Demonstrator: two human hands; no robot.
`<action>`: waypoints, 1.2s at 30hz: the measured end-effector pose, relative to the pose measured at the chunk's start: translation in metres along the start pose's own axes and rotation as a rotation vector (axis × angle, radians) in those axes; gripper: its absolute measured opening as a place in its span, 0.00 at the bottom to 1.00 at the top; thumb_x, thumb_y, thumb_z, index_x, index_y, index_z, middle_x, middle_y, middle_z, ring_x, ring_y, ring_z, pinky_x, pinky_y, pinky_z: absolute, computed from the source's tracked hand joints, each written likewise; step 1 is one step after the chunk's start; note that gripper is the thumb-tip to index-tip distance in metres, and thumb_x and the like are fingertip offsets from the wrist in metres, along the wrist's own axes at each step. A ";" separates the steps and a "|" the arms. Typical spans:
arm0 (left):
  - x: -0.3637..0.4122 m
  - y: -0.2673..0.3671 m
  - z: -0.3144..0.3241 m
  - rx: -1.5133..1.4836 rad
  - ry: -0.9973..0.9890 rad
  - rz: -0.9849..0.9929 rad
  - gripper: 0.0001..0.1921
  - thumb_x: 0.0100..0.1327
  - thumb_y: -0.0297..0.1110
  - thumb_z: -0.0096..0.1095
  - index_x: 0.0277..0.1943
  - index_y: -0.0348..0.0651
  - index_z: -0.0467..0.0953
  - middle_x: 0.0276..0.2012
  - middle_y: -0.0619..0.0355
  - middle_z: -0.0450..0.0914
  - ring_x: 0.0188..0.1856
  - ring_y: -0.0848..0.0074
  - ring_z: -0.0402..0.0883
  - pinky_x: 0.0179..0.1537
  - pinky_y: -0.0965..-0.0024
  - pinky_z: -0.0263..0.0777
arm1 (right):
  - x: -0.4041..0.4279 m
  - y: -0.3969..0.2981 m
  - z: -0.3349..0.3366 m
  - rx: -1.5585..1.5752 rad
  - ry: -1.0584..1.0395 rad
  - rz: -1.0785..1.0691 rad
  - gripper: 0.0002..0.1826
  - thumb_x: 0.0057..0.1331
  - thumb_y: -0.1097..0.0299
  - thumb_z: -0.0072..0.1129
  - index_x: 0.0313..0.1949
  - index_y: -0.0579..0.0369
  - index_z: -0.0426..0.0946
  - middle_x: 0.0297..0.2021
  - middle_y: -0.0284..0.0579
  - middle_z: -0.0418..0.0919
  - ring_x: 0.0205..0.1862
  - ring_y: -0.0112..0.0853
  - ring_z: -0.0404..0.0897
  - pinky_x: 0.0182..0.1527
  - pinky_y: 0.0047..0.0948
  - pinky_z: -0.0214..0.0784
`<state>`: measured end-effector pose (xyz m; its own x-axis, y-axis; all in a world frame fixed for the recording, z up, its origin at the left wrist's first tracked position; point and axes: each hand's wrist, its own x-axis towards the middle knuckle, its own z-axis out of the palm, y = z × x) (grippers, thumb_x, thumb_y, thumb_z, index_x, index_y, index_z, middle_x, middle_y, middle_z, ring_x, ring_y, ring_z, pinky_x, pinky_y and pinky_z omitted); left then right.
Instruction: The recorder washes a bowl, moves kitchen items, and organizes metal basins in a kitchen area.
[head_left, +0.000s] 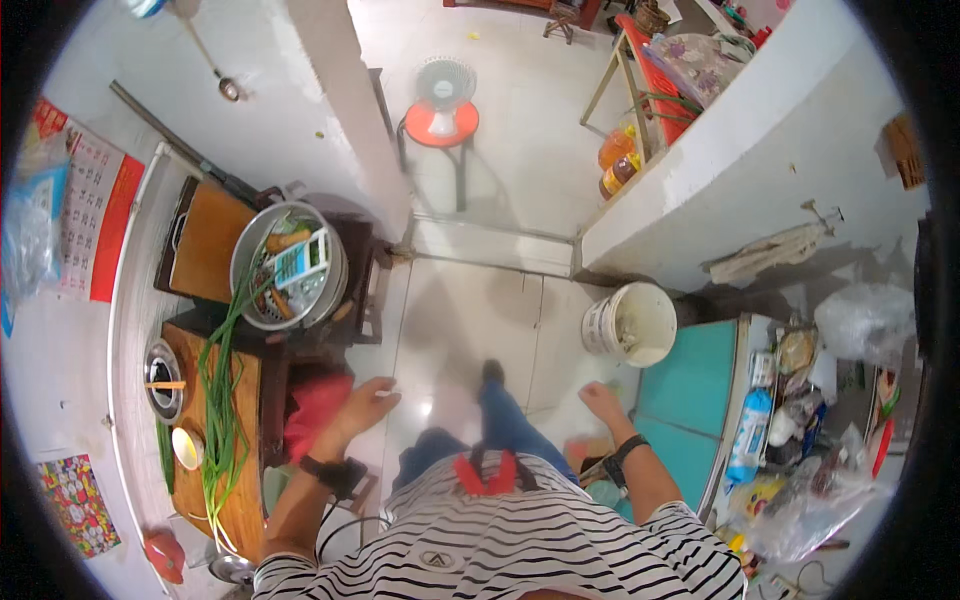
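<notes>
My left hand (367, 409) hangs loosely beside the wooden board, above a red plastic bag (315, 405), with nothing in it and its fingers partly bent. My right hand (601, 403) is held over the floor below a white bucket (651, 324), its fingers curled; whether they are fully closed does not show. Long green onions (219, 390) lie across the wooden board (251, 420), their tops reaching a large metal pot (247, 311) that holds a blue-and-white package (300, 259). On the left stand a metal bowl (174, 405) with chopsticks across it and a small cup (187, 448).
Ahead is a raised doorway threshold (491, 244), with a fan (445, 84) on a red stool (450, 129) beyond. A teal-tiled counter (686, 375) and a shelf of bags and packages stand to the right. A cloth (772, 253) hangs on the right wall.
</notes>
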<state>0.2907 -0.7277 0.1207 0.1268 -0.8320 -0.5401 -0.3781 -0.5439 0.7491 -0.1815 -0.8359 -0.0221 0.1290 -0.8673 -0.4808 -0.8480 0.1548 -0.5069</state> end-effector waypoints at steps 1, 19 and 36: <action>0.012 0.006 -0.001 -0.002 0.004 -0.009 0.19 0.55 0.36 0.59 0.47 0.36 0.69 0.40 0.52 0.75 0.35 0.74 0.76 0.36 0.74 0.70 | 0.023 -0.015 -0.011 -0.063 -0.006 -0.056 0.15 0.52 0.57 0.53 0.30 0.57 0.75 0.28 0.49 0.77 0.33 0.41 0.76 0.36 0.35 0.67; 0.188 0.069 -0.061 -0.139 0.066 -0.073 0.18 0.56 0.36 0.58 0.48 0.37 0.69 0.42 0.53 0.73 0.35 0.76 0.74 0.38 0.75 0.69 | 0.365 -0.234 -0.054 -0.152 0.061 -0.531 0.10 0.53 0.61 0.53 0.31 0.54 0.74 0.27 0.43 0.74 0.31 0.37 0.75 0.34 0.32 0.67; 0.308 0.146 -0.076 -0.200 0.097 -0.442 0.18 0.56 0.33 0.58 0.48 0.37 0.69 0.42 0.53 0.74 0.36 0.76 0.76 0.37 0.75 0.70 | 0.639 -0.384 -0.057 -0.150 0.292 -0.815 0.21 0.50 0.64 0.57 0.44 0.55 0.66 0.42 0.47 0.67 0.43 0.44 0.67 0.45 0.37 0.62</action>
<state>0.3446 -1.0718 0.0926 0.3234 -0.5179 -0.7919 -0.0868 -0.8496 0.5202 0.1972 -1.4762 -0.0939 0.6044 -0.7705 0.2026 -0.6104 -0.6112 -0.5038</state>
